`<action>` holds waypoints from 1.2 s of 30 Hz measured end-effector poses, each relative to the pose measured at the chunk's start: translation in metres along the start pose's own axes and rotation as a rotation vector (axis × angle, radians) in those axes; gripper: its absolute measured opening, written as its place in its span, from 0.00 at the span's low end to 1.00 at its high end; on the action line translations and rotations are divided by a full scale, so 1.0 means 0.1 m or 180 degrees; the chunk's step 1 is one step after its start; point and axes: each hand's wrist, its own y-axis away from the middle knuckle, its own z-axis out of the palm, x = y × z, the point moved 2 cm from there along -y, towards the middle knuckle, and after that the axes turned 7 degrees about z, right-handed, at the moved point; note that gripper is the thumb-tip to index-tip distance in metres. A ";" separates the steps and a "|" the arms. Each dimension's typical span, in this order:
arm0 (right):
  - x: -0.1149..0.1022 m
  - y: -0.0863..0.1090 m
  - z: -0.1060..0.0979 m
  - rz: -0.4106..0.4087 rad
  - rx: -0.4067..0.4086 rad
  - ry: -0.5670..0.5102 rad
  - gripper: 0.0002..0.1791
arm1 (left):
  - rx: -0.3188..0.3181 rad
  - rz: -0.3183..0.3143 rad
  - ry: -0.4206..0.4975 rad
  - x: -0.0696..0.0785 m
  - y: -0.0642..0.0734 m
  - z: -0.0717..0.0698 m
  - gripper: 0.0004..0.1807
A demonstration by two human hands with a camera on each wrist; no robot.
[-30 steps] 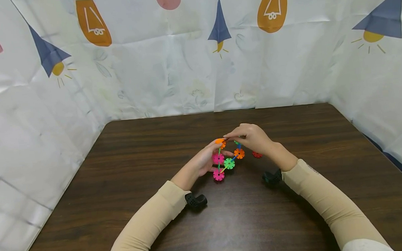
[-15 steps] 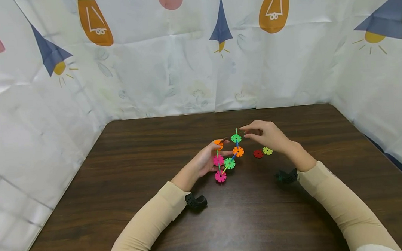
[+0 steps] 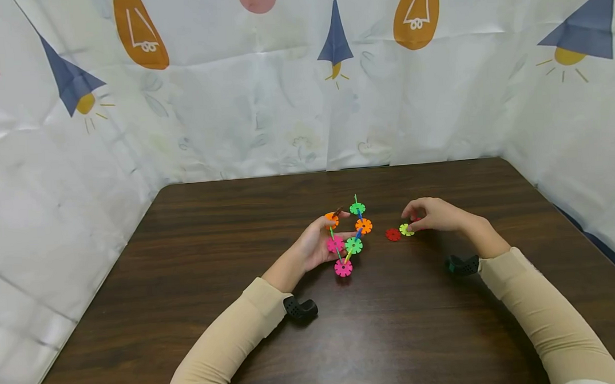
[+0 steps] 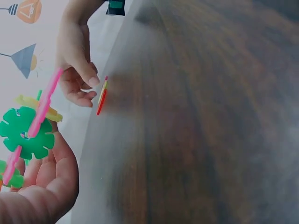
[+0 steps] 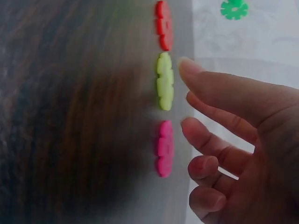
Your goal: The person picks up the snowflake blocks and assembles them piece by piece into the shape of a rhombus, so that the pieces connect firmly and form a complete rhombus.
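In the head view, my left hand (image 3: 310, 248) holds a chain of slotted snowflake discs bent into an open loop. Pink (image 4: 46, 103), green (image 4: 14, 126) and other discs interlock at right angles, so some appear edge-on. A green disc (image 3: 357, 208) sits near the chain's upper right end, and an orange disc (image 3: 331, 220) is by the left thumb. My right hand (image 3: 439, 215) hovers over loose discs with fingers loosely bent and nothing between them. Its thumb is nearest a yellow-green disc (image 5: 165, 81); a pink disc (image 5: 164, 149) lies below the fingers.
A loose red disc (image 3: 393, 234) lies flat left of the yellow-green one on the dark wood table (image 3: 236, 218). White printed cloth (image 3: 283, 113) hangs behind the table's far edge and at both sides. Black wrist devices (image 3: 300, 310) sit under both cuffs.
My right hand has left the upper end of the chain and moved right and down to the loose discs. The left hand keeps its hold, and the chain has turned slightly.
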 end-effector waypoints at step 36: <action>-0.45 -0.07 -0.01 -0.0299 0.0955 -0.0766 0.12 | -0.0034 -0.0033 -0.0173 0.03 -0.01 0.03 0.24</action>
